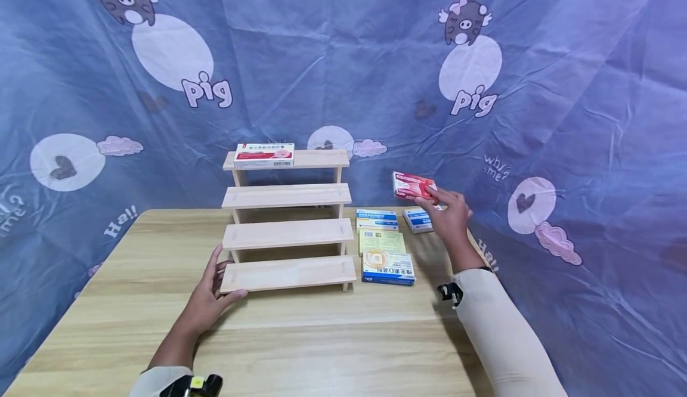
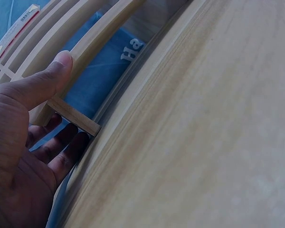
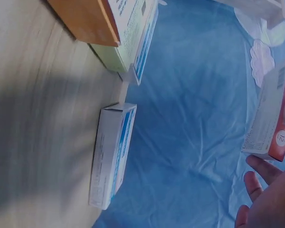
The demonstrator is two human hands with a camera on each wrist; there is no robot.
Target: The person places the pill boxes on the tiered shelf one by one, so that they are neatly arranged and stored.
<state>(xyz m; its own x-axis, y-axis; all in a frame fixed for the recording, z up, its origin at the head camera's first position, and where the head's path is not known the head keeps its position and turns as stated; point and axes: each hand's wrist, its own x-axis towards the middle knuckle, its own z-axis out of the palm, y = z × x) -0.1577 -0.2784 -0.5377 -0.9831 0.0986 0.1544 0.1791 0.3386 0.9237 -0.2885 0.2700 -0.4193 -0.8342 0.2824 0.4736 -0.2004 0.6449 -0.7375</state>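
Honestly, right hand [image 1: 451, 212] is pinching just one end of the red box [image 1: 410, 186] above the counter [image 1: 322, 343], left hand [image 1: 206, 298] gripping the rack [image 1: 288, 234], so a slack pinch could drop that box.

The head view is bright, both wrist views dim.

Matt wooden rack [image 1: 287, 234], smooth red cardboard box [image 1: 410, 186], wrinkled cloth backdrop [image 1: 343, 75]

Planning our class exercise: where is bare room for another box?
Lower three shelves of the wooden rack; its top shelf, right of the white box; the table in front of the rack. Crowded: right of the rack, among four boxes.
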